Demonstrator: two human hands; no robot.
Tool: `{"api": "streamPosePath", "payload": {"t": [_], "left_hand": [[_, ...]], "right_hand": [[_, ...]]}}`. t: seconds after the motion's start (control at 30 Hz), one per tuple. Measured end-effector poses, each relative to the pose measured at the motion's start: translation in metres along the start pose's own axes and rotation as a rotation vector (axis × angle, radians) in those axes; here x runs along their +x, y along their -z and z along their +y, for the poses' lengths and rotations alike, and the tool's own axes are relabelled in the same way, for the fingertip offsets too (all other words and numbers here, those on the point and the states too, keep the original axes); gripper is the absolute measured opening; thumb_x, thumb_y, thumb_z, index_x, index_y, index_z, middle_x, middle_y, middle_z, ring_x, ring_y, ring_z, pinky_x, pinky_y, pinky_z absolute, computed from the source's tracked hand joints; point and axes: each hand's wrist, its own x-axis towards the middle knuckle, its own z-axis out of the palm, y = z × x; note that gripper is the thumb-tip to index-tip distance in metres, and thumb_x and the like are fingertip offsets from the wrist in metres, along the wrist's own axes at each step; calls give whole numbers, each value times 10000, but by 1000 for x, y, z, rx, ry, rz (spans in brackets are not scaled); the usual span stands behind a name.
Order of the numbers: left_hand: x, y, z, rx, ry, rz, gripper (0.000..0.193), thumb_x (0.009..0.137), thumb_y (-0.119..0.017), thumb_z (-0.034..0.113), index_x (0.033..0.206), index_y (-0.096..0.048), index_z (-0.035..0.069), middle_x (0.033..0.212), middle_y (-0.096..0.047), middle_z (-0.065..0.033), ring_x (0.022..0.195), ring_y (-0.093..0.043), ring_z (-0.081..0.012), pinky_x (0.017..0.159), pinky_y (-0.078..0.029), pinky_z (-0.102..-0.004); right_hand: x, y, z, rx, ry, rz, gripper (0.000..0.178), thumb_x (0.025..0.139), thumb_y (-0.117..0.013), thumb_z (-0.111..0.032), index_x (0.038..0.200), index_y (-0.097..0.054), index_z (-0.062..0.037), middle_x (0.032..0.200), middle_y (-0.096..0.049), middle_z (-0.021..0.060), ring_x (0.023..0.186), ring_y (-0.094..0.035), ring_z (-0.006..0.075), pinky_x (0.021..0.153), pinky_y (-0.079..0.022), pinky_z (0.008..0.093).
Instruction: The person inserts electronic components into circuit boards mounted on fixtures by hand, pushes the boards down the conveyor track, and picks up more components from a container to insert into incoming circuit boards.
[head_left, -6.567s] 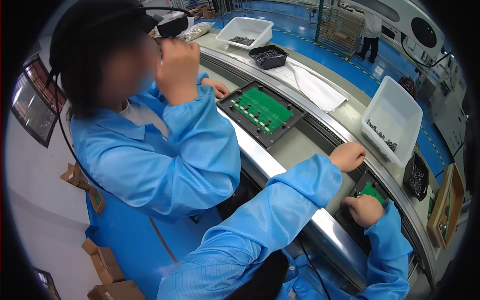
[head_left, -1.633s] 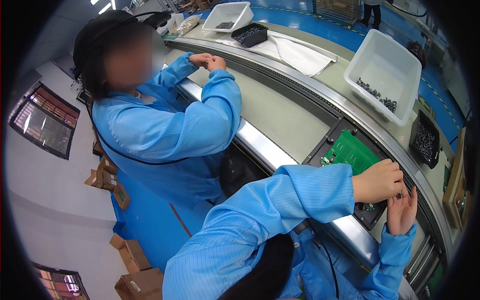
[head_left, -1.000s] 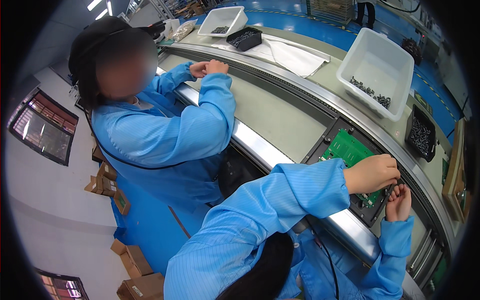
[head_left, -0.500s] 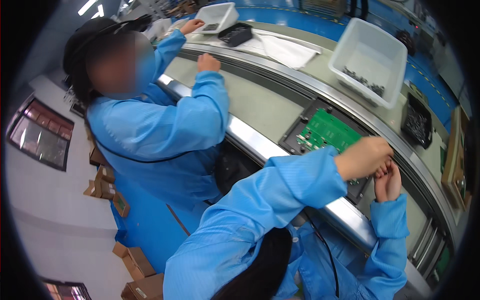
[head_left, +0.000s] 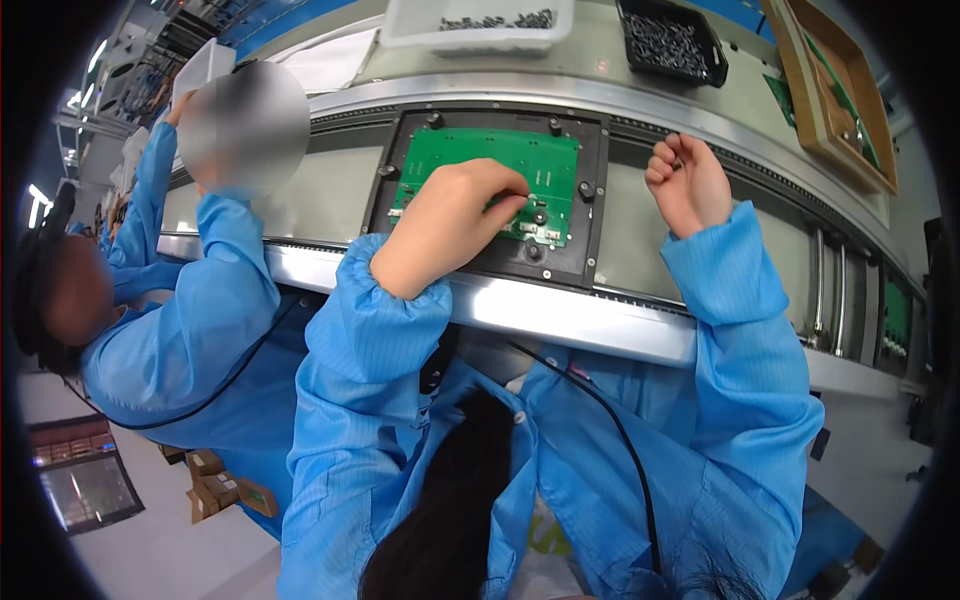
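Note:
A green circuit board (head_left: 490, 146) lies in a black fixture (head_left: 588, 240) in front of me. My left hand (head_left: 445, 220) reaches over the board, with thumb and forefinger pinched together close to its right part. Whatever sits between those fingertips is too small to name. Small dark and white components stand along the board's near edge, some hidden behind this hand. To the right of the fixture, my right hand (head_left: 692, 188) is raised above the conveyor with its fingers curled inward. Its palm is mostly covered, so its contents cannot be made out.
Beyond the conveyor rail (head_left: 350, 108) stand a white bin (head_left: 475, 42) of small metal parts and a black bin (head_left: 716, 75) of dark parts. A brown box (head_left: 800, 85) holding green boards is at the far right. A co-worker in a blue sleeve (head_left: 235, 250) works at left.
My view has swung right. My hands, close together over the fixture's right end before, are now apart: the left over the board, the right off to the side.

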Motion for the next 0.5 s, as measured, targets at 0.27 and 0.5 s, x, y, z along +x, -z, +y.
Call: {"api": "streamPosePath", "payload": {"t": [0.27,0.5], "left_hand": [[15,-26,9,236,-145,-126,96,756,-664,12,852,-676,15,915,-650,-50,784,-590,-228,709,-488,-298],[20,-32,11,313,-127,-164,86,750,-665,22,834,-684,23,919,-643,-42,836,-577,-236,754,-481,-312]], "right_hand": [[-5,-5,3,19,9,-11,102,927,-467,-119,898,-481,-22,776,-453,77,644,-374,144,575,-341,255],[-8,-10,8,-20,1,-9,109,929,-471,-120,910,-488,-14,791,-467,87,646,-382,143,582,-348,251]]}}
